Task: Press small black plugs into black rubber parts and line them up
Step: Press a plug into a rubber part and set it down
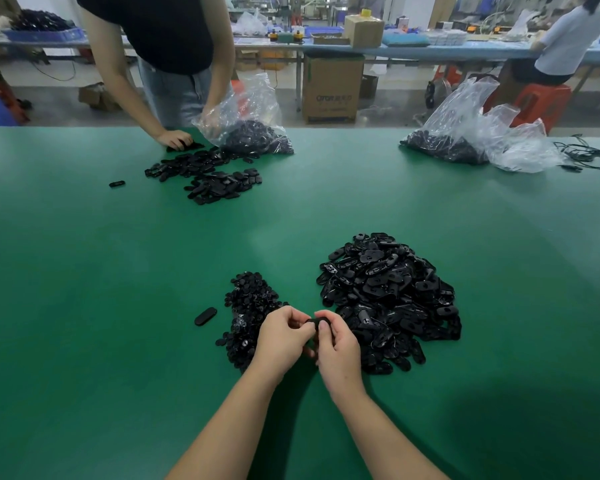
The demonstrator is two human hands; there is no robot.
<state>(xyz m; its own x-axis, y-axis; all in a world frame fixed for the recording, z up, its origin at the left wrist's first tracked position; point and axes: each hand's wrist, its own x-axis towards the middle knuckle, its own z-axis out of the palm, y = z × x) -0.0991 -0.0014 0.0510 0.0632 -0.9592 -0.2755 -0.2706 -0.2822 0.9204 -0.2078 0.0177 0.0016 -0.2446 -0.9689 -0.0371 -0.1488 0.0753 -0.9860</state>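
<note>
Both left hand and right hand pinch one rubber part.

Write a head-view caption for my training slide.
Both hands pinch one rubber part between plug pile and parts pile.

Two bare forearms reach in over the near edge of the green surface, with no sleeve, glove, watch, ring or bracelet showing on either, and the left hand and right hand have short, plain, unpainted nails.
</note>
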